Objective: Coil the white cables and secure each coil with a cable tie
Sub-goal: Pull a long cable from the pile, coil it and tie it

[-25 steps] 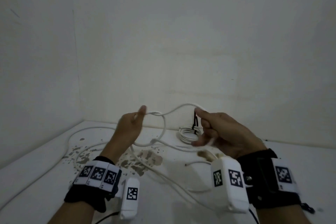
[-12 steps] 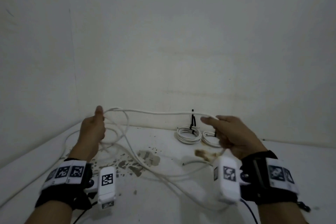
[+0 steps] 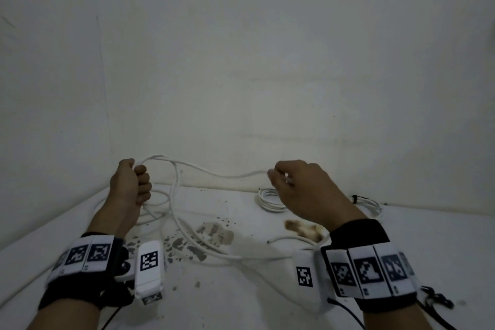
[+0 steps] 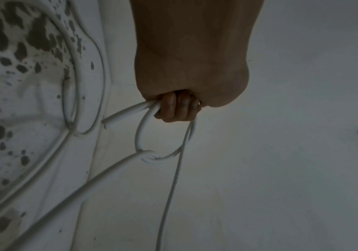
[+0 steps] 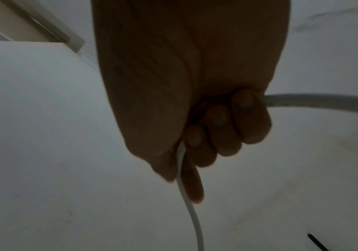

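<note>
1. Head view: the floor is white and stained, meeting pale walls at the back and left; bare floor lies between the two forearms.
2. The cable is thin, white and round; it sags in the air between the hands, then drops from the left hand in long loops across the dark stains. In the left wrist view its cut end sticks out of the fist.
3. Two coils lie near the back wall, one partly hidden behind the right hand, the other bound with a black tie.
4. The right hand is raised above the floor, fingers curled round the cable, which runs out past the thumb.
5. The left hand is clenched on the cable, near the left wall; its fingers hold a small loop that hangs below the fist.
</note>
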The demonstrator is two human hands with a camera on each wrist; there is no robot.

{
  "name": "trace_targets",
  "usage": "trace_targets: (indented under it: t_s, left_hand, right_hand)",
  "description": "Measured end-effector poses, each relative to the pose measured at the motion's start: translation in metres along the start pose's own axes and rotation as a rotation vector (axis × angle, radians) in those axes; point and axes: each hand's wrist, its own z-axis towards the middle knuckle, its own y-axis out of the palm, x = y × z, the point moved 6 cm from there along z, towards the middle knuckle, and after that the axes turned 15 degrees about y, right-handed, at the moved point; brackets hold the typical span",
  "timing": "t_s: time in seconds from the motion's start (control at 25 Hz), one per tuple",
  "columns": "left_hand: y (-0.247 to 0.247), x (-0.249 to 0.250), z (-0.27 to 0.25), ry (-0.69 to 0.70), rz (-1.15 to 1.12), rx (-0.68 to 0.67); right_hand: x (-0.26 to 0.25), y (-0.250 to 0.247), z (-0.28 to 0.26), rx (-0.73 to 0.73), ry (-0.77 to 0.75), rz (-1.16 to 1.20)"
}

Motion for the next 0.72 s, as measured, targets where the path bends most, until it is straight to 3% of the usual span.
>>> trace_targets:
  t_s: [0.16,0.32,0.4,0.44,0.6,0.72]
  left_hand:
    - [0.006,0.017,-0.007,0.181,0.448,-0.088]
    - [0.026,0.036,-0.030,0.533,0.897,-0.268]
    - [0.033,0.044,-0.035,0.649,0.986,-0.290]
    - [0.033,0.044,-0.032,0.618,0.927,-0.290]
    - [0.045,0.034,-0.024,0.248,0.357,-0.254]
    - [0.069,0.035,-0.045,0.164,0.180,-0.324]
  right_hand:
    - [-0.018,-0.009,-0.019,-0.096,0.000,-0.324]
    - [-0.056,-0.018,-0.050,-0.103,-0.101,-0.431]
    - [-0.065,-0.010,-0.060,-0.145,-0.138,-0.497]
    - [-0.067,-0.006,-0.063,-0.165,-0.150,-0.518]
    - [-0.077,0.008,-0.069,-0.222,-0.197,-0.532]
    - [-0.087,0.016,-0.070,-0.239,-0.256,-0.452]
